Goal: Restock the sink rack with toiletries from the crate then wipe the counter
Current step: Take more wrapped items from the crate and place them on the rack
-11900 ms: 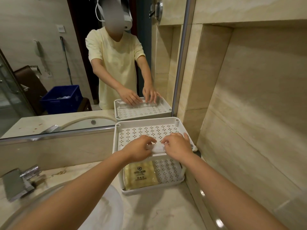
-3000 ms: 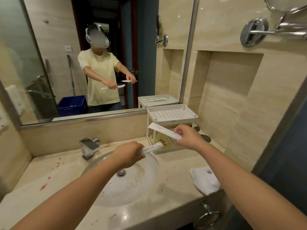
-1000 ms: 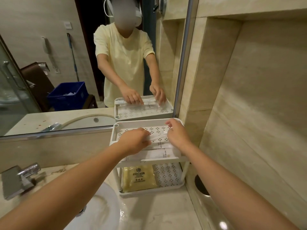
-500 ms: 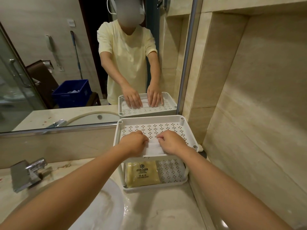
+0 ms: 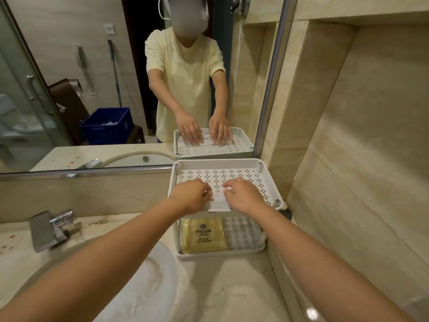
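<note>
A white two-tier perforated rack stands on the counter against the mirror. Flat white toiletry packets lie at the front of its top shelf. My left hand and my right hand rest on the packets side by side, fingers curled and pressing down on them. Most of the packets are hidden under my hands. A yellow sachet lies on the left of the lower shelf. The blue crate shows only as a reflection in the mirror, behind me.
The white basin and chrome tap are to the left of the rack. Beige marble counter runs in front of it. A tiled wall with a recess rises on the right. A dark round fitting sits behind the rack.
My hands have slid slightly apart on the packets and flattened onto them; half a second ago they were closer together. The view has shifted a little.
</note>
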`<act>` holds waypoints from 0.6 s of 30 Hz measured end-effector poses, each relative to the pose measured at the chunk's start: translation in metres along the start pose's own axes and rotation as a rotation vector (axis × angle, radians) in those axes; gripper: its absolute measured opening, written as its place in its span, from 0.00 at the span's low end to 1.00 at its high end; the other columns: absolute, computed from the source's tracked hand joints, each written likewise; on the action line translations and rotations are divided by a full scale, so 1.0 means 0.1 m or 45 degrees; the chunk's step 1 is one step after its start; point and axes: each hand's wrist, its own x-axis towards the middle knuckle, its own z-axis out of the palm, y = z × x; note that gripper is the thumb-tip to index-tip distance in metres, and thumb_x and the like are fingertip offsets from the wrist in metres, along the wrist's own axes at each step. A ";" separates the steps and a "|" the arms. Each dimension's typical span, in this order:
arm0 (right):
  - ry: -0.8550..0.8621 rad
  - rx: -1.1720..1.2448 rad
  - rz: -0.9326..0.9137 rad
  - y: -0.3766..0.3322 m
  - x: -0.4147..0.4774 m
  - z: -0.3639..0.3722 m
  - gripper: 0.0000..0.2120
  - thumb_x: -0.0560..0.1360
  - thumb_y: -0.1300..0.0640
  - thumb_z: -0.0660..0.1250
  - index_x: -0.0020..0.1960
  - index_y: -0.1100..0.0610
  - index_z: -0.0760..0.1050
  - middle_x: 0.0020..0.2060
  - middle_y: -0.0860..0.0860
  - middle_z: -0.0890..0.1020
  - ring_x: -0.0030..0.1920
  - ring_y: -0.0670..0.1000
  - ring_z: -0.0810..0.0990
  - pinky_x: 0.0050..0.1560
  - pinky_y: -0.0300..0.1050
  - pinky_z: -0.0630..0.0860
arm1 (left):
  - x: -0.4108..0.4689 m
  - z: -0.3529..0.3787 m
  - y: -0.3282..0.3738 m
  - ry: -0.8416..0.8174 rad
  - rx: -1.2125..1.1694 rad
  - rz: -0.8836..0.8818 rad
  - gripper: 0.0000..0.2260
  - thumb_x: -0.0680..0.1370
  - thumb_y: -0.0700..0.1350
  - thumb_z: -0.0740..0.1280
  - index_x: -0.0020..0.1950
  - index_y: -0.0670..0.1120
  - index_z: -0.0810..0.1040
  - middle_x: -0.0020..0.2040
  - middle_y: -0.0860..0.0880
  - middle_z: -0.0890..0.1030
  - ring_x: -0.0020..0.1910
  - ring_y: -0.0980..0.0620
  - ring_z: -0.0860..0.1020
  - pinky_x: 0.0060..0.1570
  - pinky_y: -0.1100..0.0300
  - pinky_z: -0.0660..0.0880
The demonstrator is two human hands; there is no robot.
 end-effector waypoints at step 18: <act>0.041 -0.090 -0.451 -1.36 -0.23 0.25 0.20 0.79 0.53 0.59 0.71 0.49 0.70 0.68 0.50 0.73 0.68 0.53 0.70 0.61 0.51 0.72 | -1.28 -0.34 -0.93 0.387 -0.082 -0.338 0.16 0.80 0.52 0.61 0.67 0.53 0.73 0.62 0.53 0.77 0.58 0.53 0.77 0.53 0.55 0.76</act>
